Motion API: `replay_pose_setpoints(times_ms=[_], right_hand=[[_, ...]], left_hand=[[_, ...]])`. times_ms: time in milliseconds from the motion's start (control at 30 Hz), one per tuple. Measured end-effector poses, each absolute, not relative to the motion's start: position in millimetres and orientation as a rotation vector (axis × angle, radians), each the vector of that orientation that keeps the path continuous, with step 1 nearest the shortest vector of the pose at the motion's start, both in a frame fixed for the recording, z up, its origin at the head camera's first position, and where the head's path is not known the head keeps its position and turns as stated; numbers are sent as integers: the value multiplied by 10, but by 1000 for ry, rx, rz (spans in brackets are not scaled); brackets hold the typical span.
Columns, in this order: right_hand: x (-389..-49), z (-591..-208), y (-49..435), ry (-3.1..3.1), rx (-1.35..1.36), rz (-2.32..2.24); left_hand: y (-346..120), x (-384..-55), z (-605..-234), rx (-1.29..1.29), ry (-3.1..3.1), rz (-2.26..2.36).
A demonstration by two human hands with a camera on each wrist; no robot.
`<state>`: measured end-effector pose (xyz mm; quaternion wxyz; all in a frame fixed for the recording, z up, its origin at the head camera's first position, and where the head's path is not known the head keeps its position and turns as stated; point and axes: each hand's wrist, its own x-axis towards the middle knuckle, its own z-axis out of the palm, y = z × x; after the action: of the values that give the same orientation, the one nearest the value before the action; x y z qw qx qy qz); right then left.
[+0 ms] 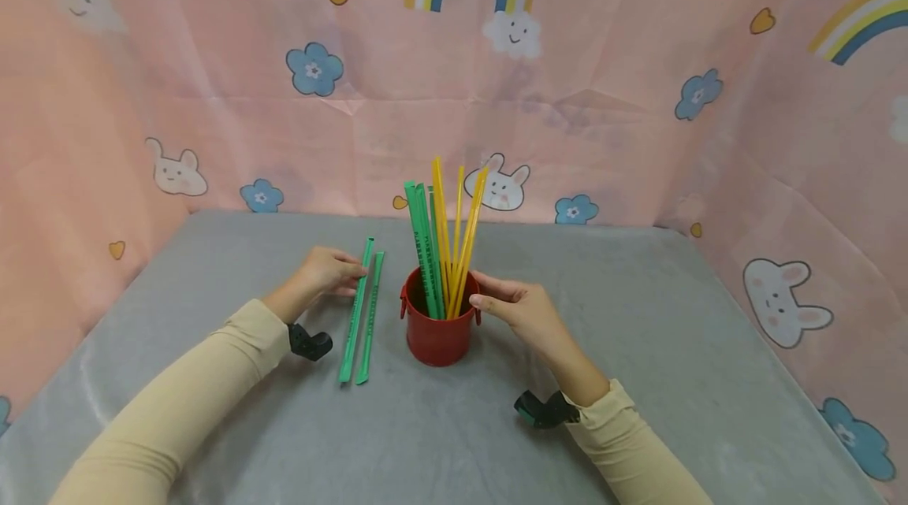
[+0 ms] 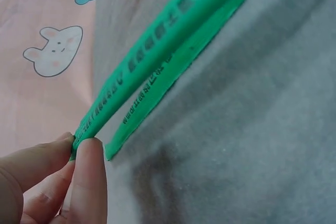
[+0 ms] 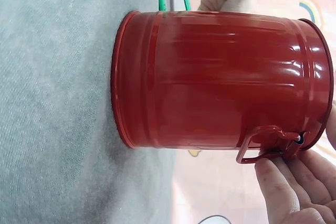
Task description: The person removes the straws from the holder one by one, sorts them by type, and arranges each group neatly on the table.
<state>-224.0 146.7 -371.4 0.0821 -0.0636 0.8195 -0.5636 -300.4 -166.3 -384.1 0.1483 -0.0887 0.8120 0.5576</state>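
My left hand (image 1: pixel 328 272) pinches the far end of a green wrapped straw (image 1: pixel 357 316) between thumb and fingers, with dark printing along its wrapper. In the left wrist view, the pinched straw (image 2: pixel 134 69) tilts above a second green straw (image 2: pixel 152 98), which lies on the grey cloth. To their right stands a small red metal bucket (image 1: pixel 437 343), upright, with several green straws (image 1: pixel 423 253) and several yellow straws (image 1: pixel 468 233) leaning in it. My right hand (image 1: pixel 521 308) grips the bucket's right rim; in the right wrist view its fingers (image 3: pixel 278 187) are by the wire side handle (image 3: pixel 257 142).
Grey cloth (image 1: pixel 638 379) covers the table under everything. A pink printed curtain (image 1: pixel 603 56) rises behind and along both sides. Black wrist cameras sit on the left (image 1: pixel 310 342) and right (image 1: pixel 542 410) wrists, below light sleeves.
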Motion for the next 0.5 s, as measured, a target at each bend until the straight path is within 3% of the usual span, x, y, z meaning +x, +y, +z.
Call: replay_pose_setpoints(times_ms=[500], right_hand=[[-2251, -3723, 1454, 2439, -235, -1704]], left_hand=[[-1685, -3015, -3923, -293, 2337, 1585]])
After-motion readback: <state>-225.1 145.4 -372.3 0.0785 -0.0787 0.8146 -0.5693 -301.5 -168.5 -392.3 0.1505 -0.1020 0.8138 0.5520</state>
